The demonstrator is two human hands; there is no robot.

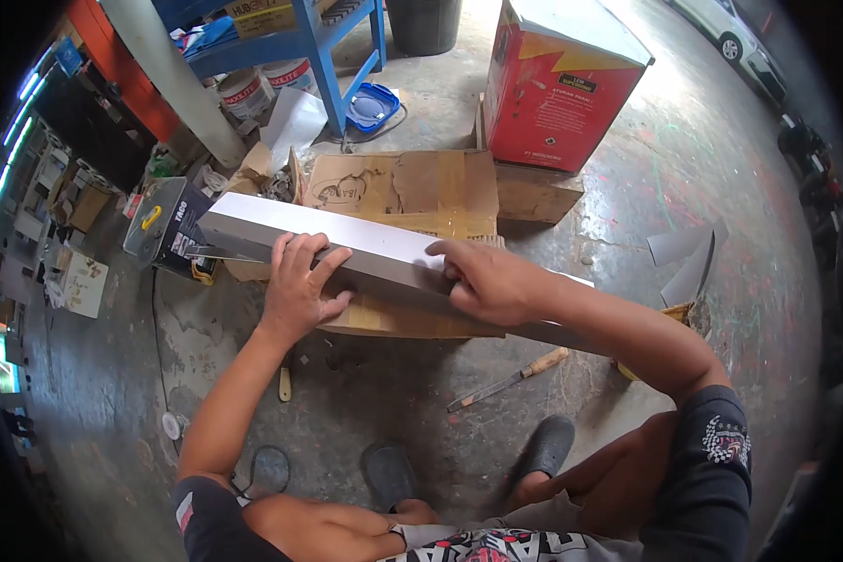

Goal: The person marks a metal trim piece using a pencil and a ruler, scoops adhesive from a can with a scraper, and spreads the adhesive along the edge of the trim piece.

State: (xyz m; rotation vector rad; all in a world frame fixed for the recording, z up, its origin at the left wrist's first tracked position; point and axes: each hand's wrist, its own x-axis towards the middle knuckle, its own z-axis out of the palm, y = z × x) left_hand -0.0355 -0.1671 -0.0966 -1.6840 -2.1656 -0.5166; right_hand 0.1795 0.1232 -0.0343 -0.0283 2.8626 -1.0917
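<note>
The left hand lies over the near edge of a long, white-topped piece with a grey side, fingertips at the white face and thumb spread wide towards the cardboard below; the right hand sets an extended index finger on the same white face, its other fingers curled in, and how tightly it closes at the edge cannot be told.

The piece lies across a cardboard box directly under the grip; its left end reaches past the left hand, close to a black box, while its other end runs beneath the right forearm, partly hidden; a thin metal strip juts out left of the left hand, beside the grey side.

Bare floor opens on the near side of the grip, between the cardboard and the dark shoes; a wooden-handled tool lies there, nearer the right hand, and a pale-handled tool lies below the left; beyond the grip, upright cardboard flaps bound the space, with a red box standing behind to the right and a blue stand behind to the left; loose white sheets lie right of the grip, past open floor.
</note>
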